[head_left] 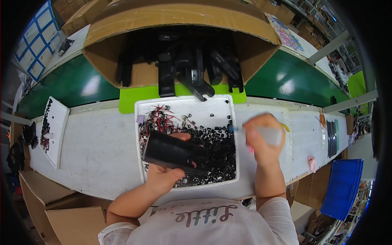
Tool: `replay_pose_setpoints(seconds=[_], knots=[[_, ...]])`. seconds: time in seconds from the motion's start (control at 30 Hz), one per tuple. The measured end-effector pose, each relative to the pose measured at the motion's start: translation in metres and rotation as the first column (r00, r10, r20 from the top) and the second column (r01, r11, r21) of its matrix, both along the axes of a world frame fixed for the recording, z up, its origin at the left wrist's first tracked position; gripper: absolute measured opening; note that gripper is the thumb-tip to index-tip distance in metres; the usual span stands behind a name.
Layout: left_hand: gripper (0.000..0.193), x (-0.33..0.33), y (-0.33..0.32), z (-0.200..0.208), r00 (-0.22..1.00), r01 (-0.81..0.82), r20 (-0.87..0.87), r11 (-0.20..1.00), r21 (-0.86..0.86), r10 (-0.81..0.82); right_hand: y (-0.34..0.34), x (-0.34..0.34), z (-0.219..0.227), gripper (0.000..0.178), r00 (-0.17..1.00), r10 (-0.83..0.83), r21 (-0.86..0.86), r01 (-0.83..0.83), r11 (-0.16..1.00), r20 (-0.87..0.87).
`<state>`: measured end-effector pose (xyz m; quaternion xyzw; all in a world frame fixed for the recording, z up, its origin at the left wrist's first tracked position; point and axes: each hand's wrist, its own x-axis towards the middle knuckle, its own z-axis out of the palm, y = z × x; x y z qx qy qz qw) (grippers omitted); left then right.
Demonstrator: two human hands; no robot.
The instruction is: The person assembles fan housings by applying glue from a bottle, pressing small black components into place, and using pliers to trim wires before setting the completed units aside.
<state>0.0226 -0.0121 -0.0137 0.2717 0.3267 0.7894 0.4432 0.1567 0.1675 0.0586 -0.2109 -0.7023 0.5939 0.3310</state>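
Note:
My left hand (160, 179) is wrapped round a black plastic housing (169, 151), a long hollow casing tilted over a white foam tray (138, 118). Below and beside the casing, the tray holds a heap of small black plastic parts (220, 151) and a bunch of small parts with red wires (159, 118). Just right of the tray, my right hand (261, 132) is closed round a whitish squeeze bottle (273, 136), smeared by motion. Its thin bluish tip (233, 129) points left over the tray's right rim, apart from the casing.
A large open cardboard box (183, 14) with several black casings (196, 69) stands beyond the tray, by a green belt (286, 77). A smaller white tray (59, 134) lies at the left. A blue bin (342, 188) is at the right, an open carton (77, 220) at lower left.

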Motion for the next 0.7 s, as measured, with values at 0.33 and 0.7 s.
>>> replay_pose_setpoints(seconds=[0.33,0.7], knots=[[0.063,-0.004,-0.004,0.020,0.993,-0.113,-0.011,0.974,-0.198,0.113,0.054,-0.040,-0.082,0.038,0.912,-0.170,0.706,-0.162,0.689,0.374],[0.068,-0.009,0.007,0.007,0.987,-0.150,-0.018,0.966,0.209,0.158,0.015,-0.045,-0.054,0.017,0.954,-0.003,0.817,-0.255,0.517,0.299]])
